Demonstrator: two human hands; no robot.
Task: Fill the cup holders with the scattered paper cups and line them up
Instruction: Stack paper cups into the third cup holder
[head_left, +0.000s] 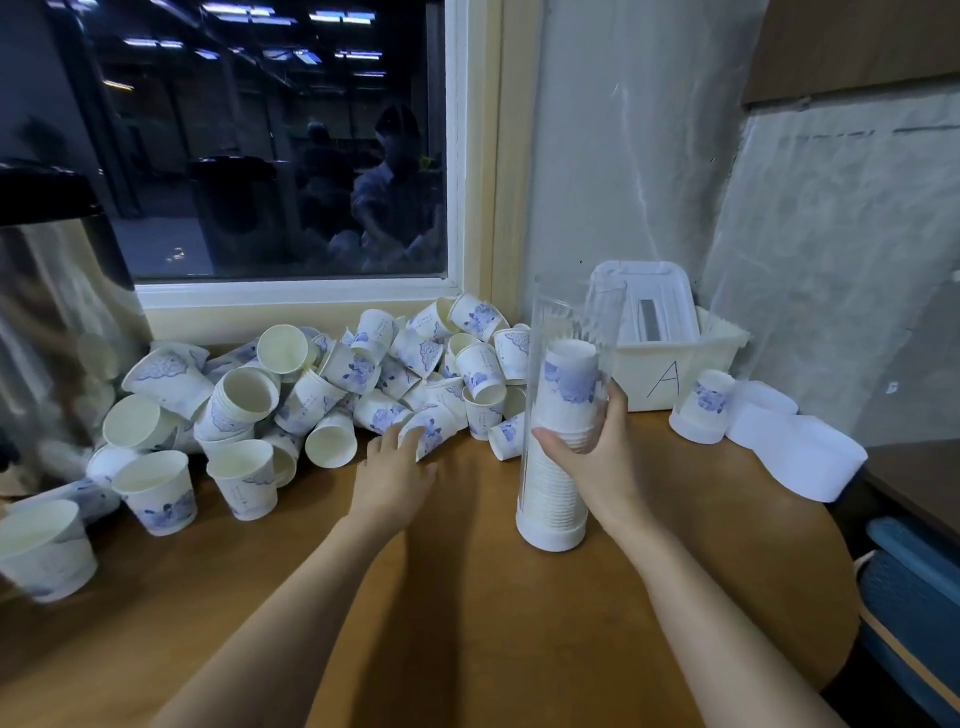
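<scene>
The upright cup holder (569, 332) is gripped by the right hand (592, 462), a tipped cup (432, 432) at the edge of the pile (311, 384) is touched by straight fingers of the left hand (392, 475), and bare table (467, 571) is left between them.

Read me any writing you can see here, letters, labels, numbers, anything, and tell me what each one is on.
"A": handwritten in dark marker on the front wall of the white bin behind the clear cup holder.
Paper cups: faint fine print beside the blue pattern, too small and blurred to read.
No other text can be read.
</scene>
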